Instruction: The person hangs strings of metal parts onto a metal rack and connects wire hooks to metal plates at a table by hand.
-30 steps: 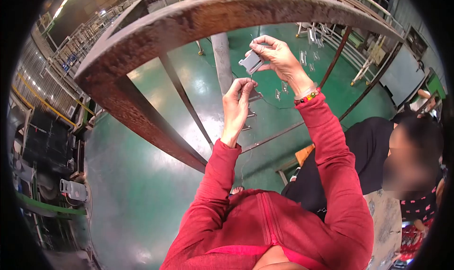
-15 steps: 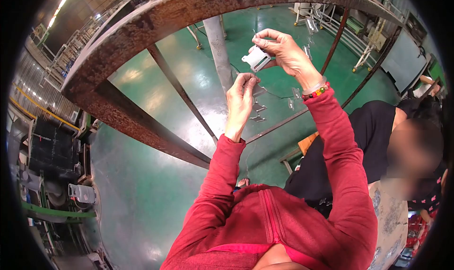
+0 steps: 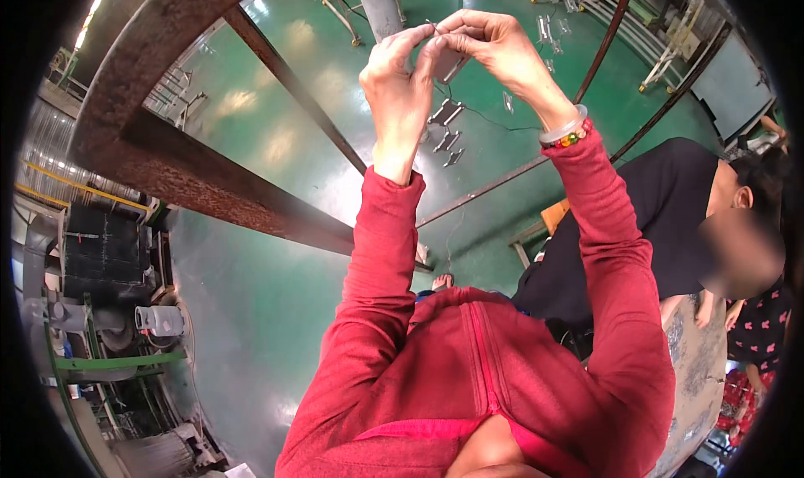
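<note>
High in front of me, my left hand (image 3: 397,80) and my right hand (image 3: 496,49) meet fingertip to fingertip, both closed in a pinch. A thin wire (image 3: 430,26) sticks up between the fingertips. Just beneath the right fingers hangs a small metal bracket (image 3: 450,66), partly covered by them. Below, beside my left wrist, several more flat metal brackets (image 3: 446,113) dangle in a string. The fingers hide how the wire is bent and whether the right hand also touches the bracket.
A rusty iron frame (image 3: 209,181) curves around the left side, with thin bars (image 3: 295,76) crossing the green floor (image 3: 268,344). More hanging brackets (image 3: 544,30) show farther off. To my right sits a person in dark clothes (image 3: 649,218), near a worn table (image 3: 695,352).
My left hand has risen to join the right at the wire. The bracket, broad and pale between the hands before, now hangs under the right fingers. The view has shifted.
</note>
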The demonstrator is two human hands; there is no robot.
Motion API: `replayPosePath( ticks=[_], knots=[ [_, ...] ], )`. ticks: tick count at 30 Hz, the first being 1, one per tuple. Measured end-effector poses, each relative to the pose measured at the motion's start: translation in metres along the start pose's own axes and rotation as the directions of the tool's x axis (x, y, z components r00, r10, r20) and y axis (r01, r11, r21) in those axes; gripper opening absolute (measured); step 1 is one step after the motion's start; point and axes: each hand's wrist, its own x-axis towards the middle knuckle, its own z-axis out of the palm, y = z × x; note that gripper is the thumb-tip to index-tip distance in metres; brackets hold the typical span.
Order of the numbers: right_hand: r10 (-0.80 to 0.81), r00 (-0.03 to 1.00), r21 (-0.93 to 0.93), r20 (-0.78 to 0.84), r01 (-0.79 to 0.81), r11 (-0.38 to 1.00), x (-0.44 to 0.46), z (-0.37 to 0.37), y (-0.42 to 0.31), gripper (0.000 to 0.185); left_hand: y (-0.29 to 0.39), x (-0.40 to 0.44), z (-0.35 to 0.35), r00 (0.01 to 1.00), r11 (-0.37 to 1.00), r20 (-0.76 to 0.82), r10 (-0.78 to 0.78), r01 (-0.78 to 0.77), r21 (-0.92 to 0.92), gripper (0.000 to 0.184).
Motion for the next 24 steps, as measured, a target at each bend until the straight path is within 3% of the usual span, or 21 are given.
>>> replayPosePath(
  ticks=[3,4,6,8,11,13,14,17,18,22,24],
  knots=[
    [0.02,0.997,0.063,0.078,-0.025,0.998,-0.001,-0.001,0.007,0.013,0.003,-0.005,-0.001,0.995,0.994,0.014,-0.104,0.104,-0.024,0.016],
    [-0.017,0.998,-0.024,0.063,0.018,1.0,-0.003,0.001,0.005,0.013,0.001,-0.006,-0.001,0.998,0.998,0.009,-0.057,0.057,-0.011,0.015],
    [0.005,0.996,0.045,0.087,-0.009,0.999,-0.002,0.003,0.013,0.009,-0.011,-0.007,-0.001,0.999,0.999,0.038,-0.027,0.028,-0.034,0.013],
    [0.088,0.993,0.062,0.083,-0.093,0.994,-0.001,0.002,0.023,0.015,-0.02,-0.01,0.004,0.98,0.962,0.092,-0.179,0.194,-0.191,0.013],
    [0.167,0.981,0.077,0.098,-0.175,0.982,0.007,-0.011,0.022,0.03,-0.017,-0.014,0.004,0.937,0.895,0.133,-0.322,0.348,-0.281,0.015],
    [0.022,0.999,0.062,0.029,-0.023,0.998,0.027,-0.027,0.02,0.043,-0.007,-0.012,0.001,0.919,0.854,0.156,-0.362,0.393,-0.34,0.015],
    [-0.033,0.999,0.075,-0.013,0.034,0.997,0.042,-0.034,0.02,0.041,-0.008,-0.014,0.001,0.905,0.822,0.174,-0.387,0.424,-0.38,0.015],
    [-0.022,0.998,0.325,-0.064,0.041,0.945,0.117,-0.044,0.041,0.041,-0.022,-0.024,-0.005,0.921,0.899,0.221,-0.321,0.37,-0.234,0.015],
    [0.085,0.994,0.154,-0.069,-0.074,0.985,0.14,-0.034,0.012,0.04,-0.031,-0.033,0.0,0.941,0.93,0.155,-0.301,0.326,-0.168,0.016],
    [0.04,0.998,0.342,-0.04,-0.024,0.94,0.222,-0.023,0.016,0.034,-0.043,-0.06,0.005,0.934,0.938,0.165,-0.318,0.335,-0.09,0.017],
    [0.126,0.99,0.327,-0.058,-0.1,0.94,0.253,-0.017,0.024,0.036,-0.037,-0.066,0.004,0.931,0.933,0.185,-0.313,0.338,-0.121,0.016]
  ],
)
